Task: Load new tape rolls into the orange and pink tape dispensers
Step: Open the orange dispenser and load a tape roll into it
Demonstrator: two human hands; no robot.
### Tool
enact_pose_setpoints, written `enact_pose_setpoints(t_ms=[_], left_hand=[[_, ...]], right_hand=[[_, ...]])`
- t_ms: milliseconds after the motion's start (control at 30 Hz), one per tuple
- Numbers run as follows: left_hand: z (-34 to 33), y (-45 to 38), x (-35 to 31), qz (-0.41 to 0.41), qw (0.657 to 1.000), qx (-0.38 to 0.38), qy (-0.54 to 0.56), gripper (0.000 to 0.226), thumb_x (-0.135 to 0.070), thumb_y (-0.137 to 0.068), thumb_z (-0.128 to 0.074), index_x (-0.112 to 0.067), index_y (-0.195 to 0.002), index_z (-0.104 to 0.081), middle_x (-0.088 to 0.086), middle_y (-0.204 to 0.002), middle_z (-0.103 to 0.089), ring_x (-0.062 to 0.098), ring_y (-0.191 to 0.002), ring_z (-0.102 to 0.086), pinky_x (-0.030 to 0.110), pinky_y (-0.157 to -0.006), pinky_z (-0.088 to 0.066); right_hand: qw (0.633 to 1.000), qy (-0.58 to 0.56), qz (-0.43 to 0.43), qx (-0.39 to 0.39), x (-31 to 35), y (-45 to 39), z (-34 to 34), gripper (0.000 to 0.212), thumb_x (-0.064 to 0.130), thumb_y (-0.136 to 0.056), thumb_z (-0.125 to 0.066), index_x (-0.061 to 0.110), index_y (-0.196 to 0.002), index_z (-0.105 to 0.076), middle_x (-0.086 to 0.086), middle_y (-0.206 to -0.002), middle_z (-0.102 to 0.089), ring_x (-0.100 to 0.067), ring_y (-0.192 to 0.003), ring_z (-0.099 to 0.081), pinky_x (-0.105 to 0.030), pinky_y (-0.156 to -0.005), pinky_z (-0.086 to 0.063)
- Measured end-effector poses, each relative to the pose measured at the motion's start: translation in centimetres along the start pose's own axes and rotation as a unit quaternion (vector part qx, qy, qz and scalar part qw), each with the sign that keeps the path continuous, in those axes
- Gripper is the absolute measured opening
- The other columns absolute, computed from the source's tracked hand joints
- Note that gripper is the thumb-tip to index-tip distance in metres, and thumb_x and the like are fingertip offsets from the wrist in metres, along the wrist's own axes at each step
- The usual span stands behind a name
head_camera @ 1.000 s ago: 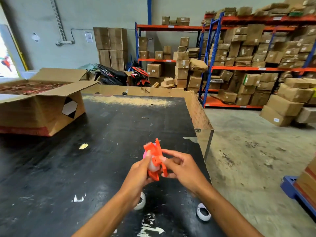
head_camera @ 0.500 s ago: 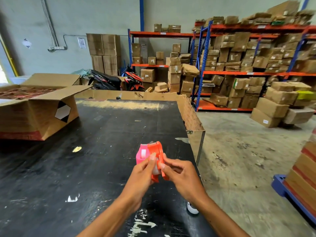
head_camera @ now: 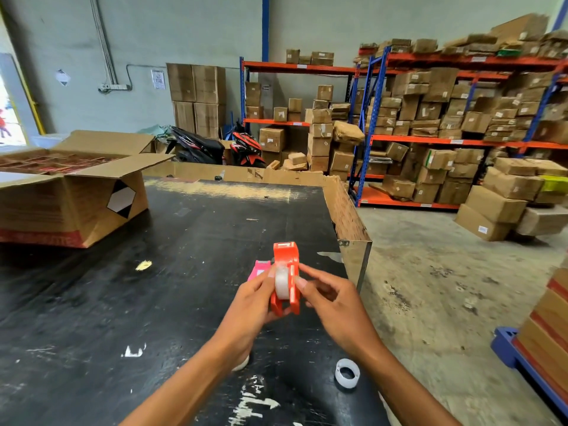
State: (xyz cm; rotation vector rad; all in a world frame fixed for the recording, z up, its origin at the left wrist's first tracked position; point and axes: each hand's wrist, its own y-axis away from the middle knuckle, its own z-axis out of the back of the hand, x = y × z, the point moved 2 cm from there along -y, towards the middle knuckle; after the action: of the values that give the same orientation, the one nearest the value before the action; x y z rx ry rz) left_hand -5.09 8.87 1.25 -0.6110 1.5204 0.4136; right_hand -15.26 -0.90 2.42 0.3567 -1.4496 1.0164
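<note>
I hold the orange tape dispenser (head_camera: 287,272) upright above the black table (head_camera: 153,287). A white tape roll (head_camera: 282,282) sits in its body. My left hand (head_camera: 250,305) grips the dispenser's left side and bottom. My right hand (head_camera: 333,298) touches its right side with thumb and fingertips. The pink tape dispenser (head_camera: 259,269) stands on the table just behind my left hand, partly hidden. A clear tape roll (head_camera: 347,372) lies flat on the table below my right forearm. Another white roll (head_camera: 241,364) peeks out from under my left wrist.
An open cardboard box (head_camera: 73,192) sits at the table's far left. A low cardboard wall (head_camera: 344,207) runs along the table's back and right edges. To the right lie a concrete floor, orange-and-blue shelves (head_camera: 430,139) of boxes and a blue pallet (head_camera: 516,355).
The orange dispenser turned in my hands from side-on to upright, with the roll now facing me. The view shifted, bringing the clear roll back into sight at lower right.
</note>
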Motion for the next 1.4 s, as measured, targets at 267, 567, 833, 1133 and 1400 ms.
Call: enact_pose_setpoints(t_ms=[267, 567, 833, 1133, 1400], left_hand=[[1.4, 0.1, -1.0, -0.028, 1.000, 0.007, -0.010, 0.031, -0.022, -0.097, -0.041, -0.028, -0.119, -0.063, -0.002, -0.102, -0.074, 0.007, -0.083, -0.072, 0.018, -0.063, -0.056], [3.1, -1.5, -1.7, -0.086, 0.996, -0.002, -0.039, 0.029, -0.025, -0.095, -0.047, -0.045, -0.113, -0.059, -0.006, -0.102, -0.073, 0.010, -0.091, -0.066, 0.025, -0.076, -0.058], [4.9, -3.1, -2.0, -0.056, 0.998, 0.005, -0.009, 0.030, -0.026, -0.093, -0.051, -0.036, -0.119, -0.062, 0.006, -0.112, -0.072, 0.024, -0.103, -0.068, 0.042, -0.085, -0.059], [6.2, -4.4, -1.7, -0.016, 0.995, 0.087, 0.041, 0.029, -0.030, -0.095, -0.047, -0.033, -0.119, -0.062, 0.006, -0.091, -0.073, 0.032, -0.089, -0.066, 0.054, -0.090, -0.051], [5.7, -4.3, -2.5, -0.048, 0.991, 0.124, 0.004, 0.027, -0.059, -0.077, -0.054, -0.056, -0.103, -0.061, 0.013, -0.089, -0.063, 0.023, -0.079, -0.062, 0.053, -0.079, -0.050]], right_hand=[[0.998, 0.035, 0.006, 0.047, 0.2, -1.1, -0.9, 0.029, 0.023, -0.089, -0.060, 0.048, -0.105, -0.061, 0.033, -0.088, -0.070, 0.007, -0.098, -0.063, -0.019, -0.085, -0.053], [0.986, 0.159, 0.037, 0.033, 2.5, -4.3, -1.8, 0.019, 0.031, -0.081, -0.068, 0.032, -0.100, -0.070, -0.001, -0.083, -0.056, 0.004, -0.070, -0.050, -0.010, -0.065, -0.044], [0.983, 0.160, 0.070, 0.053, 3.5, -6.0, -3.1, 0.007, 0.016, -0.076, -0.075, 0.011, -0.080, -0.073, -0.012, -0.085, -0.064, -0.007, -0.066, -0.053, -0.014, -0.061, -0.044], [0.972, 0.219, 0.079, -0.029, 6.2, -9.7, -1.9, 0.011, 0.017, -0.079, -0.073, 0.007, -0.082, -0.073, -0.008, -0.083, -0.070, -0.014, -0.075, -0.063, -0.024, -0.067, -0.051], [0.974, 0.225, 0.010, -0.034, 6.2, -10.6, -1.8, 0.013, 0.019, -0.079, -0.072, 0.007, -0.081, -0.073, -0.015, -0.082, -0.073, -0.029, -0.080, -0.070, -0.053, -0.076, -0.058]])
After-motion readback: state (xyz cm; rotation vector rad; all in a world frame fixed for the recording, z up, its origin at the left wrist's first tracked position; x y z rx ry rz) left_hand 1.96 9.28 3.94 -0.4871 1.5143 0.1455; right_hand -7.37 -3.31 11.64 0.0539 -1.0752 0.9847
